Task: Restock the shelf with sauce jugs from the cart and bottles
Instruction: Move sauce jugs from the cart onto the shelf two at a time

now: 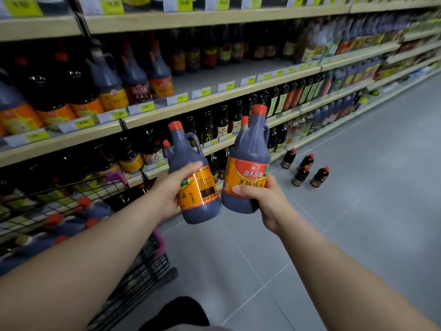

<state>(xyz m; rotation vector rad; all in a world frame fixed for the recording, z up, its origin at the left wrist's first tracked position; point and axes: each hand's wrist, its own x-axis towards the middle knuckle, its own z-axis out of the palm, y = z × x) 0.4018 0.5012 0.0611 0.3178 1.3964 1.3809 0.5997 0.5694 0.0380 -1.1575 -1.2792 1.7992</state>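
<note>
My left hand [170, 191] grips a dark sauce jug [195, 177] with a red cap and orange label, tilted slightly left. My right hand [265, 199] grips a second jug of the same kind [248, 163], upright, its label facing me. Both jugs are held side by side in front of the shelving, nearly touching at their bases. A second red cap shows just behind each jug. The cart [143, 266] at lower left holds several more red-capped jugs [71, 223]. The shelf board [214, 75] at upper middle has a bare stretch right of a row of jugs [160, 77].
Several small dark bottles [304, 169] stand on the grey floor near the bottom shelf to the right. Shelves packed with dark bottles run along the aisle to the far right. Grey tiled floor [358, 187] stretches right. A dark shoe [181, 311] shows at the bottom.
</note>
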